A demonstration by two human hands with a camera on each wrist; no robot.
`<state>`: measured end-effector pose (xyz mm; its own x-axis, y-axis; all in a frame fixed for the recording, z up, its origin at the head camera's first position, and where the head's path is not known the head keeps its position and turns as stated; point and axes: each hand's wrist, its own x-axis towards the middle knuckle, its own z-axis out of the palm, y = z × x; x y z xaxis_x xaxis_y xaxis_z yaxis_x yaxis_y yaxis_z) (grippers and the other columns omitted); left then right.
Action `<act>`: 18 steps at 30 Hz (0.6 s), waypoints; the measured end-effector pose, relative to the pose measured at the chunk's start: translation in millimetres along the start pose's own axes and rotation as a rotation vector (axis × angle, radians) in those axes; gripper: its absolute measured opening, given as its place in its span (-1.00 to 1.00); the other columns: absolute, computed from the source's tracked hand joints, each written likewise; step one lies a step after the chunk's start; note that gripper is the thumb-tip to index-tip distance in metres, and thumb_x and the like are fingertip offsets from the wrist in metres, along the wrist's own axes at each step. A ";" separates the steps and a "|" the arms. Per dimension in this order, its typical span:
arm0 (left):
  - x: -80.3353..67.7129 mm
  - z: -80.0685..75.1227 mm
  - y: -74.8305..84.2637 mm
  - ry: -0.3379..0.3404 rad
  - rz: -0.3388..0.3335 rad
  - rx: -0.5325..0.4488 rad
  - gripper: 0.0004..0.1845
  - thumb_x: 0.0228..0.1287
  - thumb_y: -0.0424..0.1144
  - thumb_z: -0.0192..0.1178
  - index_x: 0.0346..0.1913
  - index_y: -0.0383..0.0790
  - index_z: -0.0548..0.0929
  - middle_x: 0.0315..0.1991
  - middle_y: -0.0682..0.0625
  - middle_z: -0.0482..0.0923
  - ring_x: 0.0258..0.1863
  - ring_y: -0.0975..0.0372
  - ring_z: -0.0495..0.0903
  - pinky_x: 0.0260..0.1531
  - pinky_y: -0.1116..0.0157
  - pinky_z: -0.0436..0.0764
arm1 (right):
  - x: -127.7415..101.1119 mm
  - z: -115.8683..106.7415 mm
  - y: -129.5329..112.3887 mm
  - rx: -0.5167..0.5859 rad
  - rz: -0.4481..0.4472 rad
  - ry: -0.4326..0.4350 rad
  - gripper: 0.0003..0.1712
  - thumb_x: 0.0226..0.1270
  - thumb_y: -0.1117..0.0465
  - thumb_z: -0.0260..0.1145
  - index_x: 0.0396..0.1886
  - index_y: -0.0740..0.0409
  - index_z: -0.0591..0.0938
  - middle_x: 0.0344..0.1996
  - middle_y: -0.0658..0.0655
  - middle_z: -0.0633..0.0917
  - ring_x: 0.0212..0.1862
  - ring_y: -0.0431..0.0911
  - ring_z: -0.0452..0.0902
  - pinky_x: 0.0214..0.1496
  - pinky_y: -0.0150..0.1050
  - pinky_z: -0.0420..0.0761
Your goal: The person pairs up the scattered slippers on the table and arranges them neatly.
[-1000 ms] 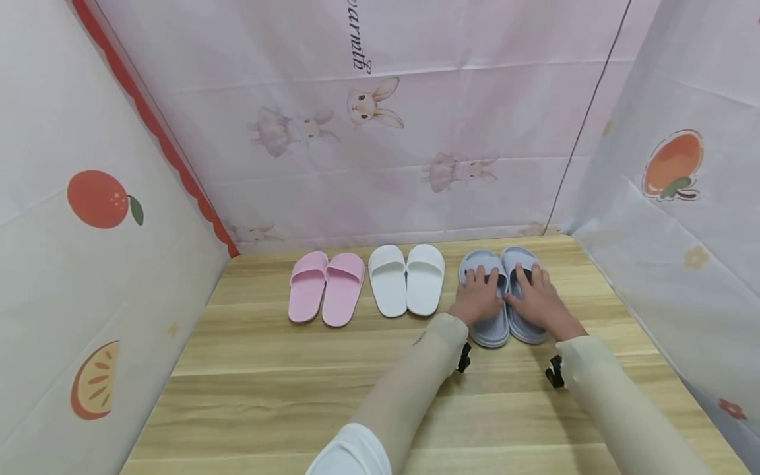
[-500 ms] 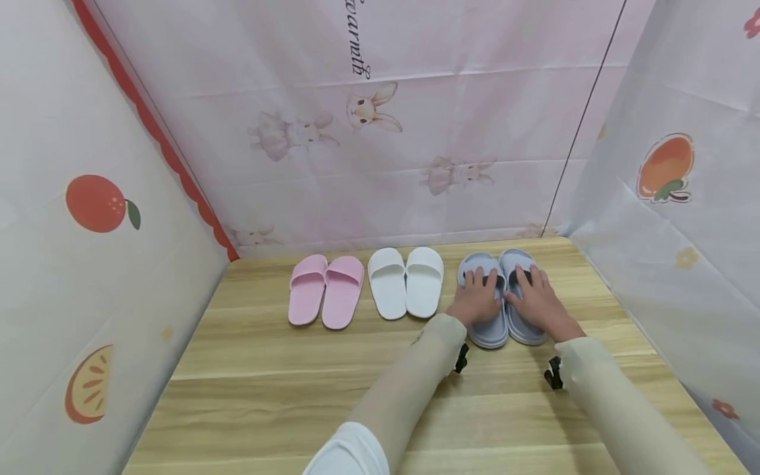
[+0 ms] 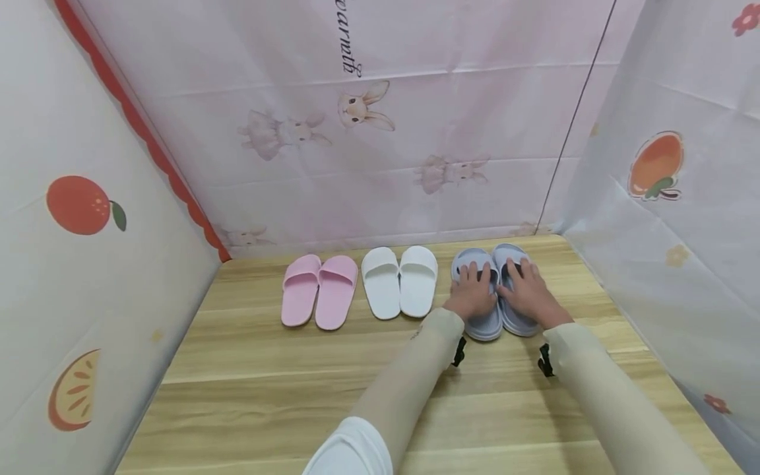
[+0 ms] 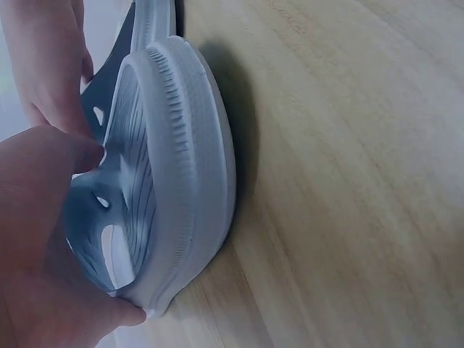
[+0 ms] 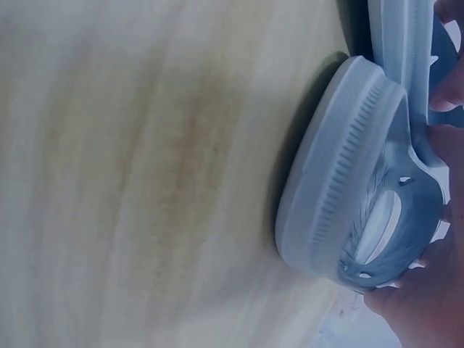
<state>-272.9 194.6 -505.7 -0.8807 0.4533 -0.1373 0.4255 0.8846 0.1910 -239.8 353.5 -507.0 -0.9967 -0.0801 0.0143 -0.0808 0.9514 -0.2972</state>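
Observation:
In the head view, a pair of blue-grey slippers lies side by side at the right, toes toward the back wall. My left hand (image 3: 474,297) holds the left slipper (image 3: 483,328) over its strap, thumb and little finger at opposite edges in the left wrist view. My right hand (image 3: 528,295) grips the right slipper (image 5: 330,174) the same way, fingers reaching over the strap. Both soles appear to rest on the wooden floor. The hands cover much of the straps.
White slippers (image 3: 382,293) stand left of the grey pair, and pink slippers (image 3: 299,303) stand farther left, all roughly in a row. A printed back wall (image 3: 380,211) rises behind them. Side walls (image 3: 629,257) border the wood-grain floor (image 3: 267,389).
The grey slippers have slid slightly toward the back wall under both hands within the last half second. The head view has shifted a little; the white and pink pairs have stayed put.

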 end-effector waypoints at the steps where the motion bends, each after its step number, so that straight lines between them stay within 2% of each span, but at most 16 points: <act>1: 0.9 -0.5 -1.2 -0.009 -0.009 -0.004 -0.21 0.54 0.20 -0.15 0.65 0.12 -0.20 0.65 -0.06 -0.23 0.62 0.02 -0.17 0.49 -0.05 0.18 | 2.1 0.4 -0.5 0.003 -0.004 -0.002 -0.08 0.58 -0.09 0.02 0.59 0.40 -0.09 0.50 0.65 -0.15 0.50 0.56 -0.24 0.47 0.43 -0.03; 6: 4.4 -4.8 -3.5 -0.051 -0.040 -0.009 -0.22 0.55 0.20 -0.19 0.64 0.16 -0.24 0.66 -0.02 -0.29 0.63 0.05 -0.22 0.52 -0.03 0.12 | 10.1 -0.6 -0.1 -0.003 -0.005 -0.031 -0.06 0.59 -0.12 0.00 0.60 0.38 -0.12 0.51 0.63 -0.17 0.51 0.55 -0.25 0.47 0.42 -0.03; 12: 0.2 -15.4 -4.1 -0.033 -0.005 0.006 -0.23 0.53 0.19 -0.12 0.64 0.14 -0.14 0.65 -0.04 -0.18 0.62 0.04 -0.11 0.49 0.01 0.21 | 13.0 -7.9 1.8 0.004 0.015 -0.077 -0.06 0.59 -0.13 -0.01 0.60 0.37 -0.15 0.51 0.63 -0.21 0.51 0.55 -0.30 0.47 0.44 -0.08; 16: 2.9 -17.9 -7.1 -0.060 0.008 0.005 -0.22 0.54 0.19 -0.13 0.64 0.18 -0.21 0.66 -0.04 -0.23 0.63 0.05 -0.18 0.51 0.02 0.16 | 11.7 -13.9 1.8 0.008 0.015 -0.079 -0.07 0.58 -0.14 -0.01 0.61 0.36 -0.10 0.51 0.62 -0.15 0.51 0.53 -0.28 0.47 0.46 -0.12; 18: 4.8 -19.1 -9.8 -0.041 0.029 0.015 -0.21 0.54 0.20 -0.14 0.64 0.18 -0.22 0.66 -0.05 -0.23 0.63 0.04 -0.20 0.52 0.02 0.13 | 10.6 -16.7 2.2 0.014 0.016 -0.075 -0.07 0.58 -0.16 -0.02 0.61 0.34 -0.08 0.51 0.62 -0.13 0.52 0.52 -0.27 0.46 0.47 -0.12</act>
<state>-285.3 186.1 -489.6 -0.8589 0.4825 -0.1716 0.4540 0.8725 0.1808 -250.7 359.8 -491.5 -0.9942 -0.0880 -0.0620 -0.0646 0.9484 -0.3103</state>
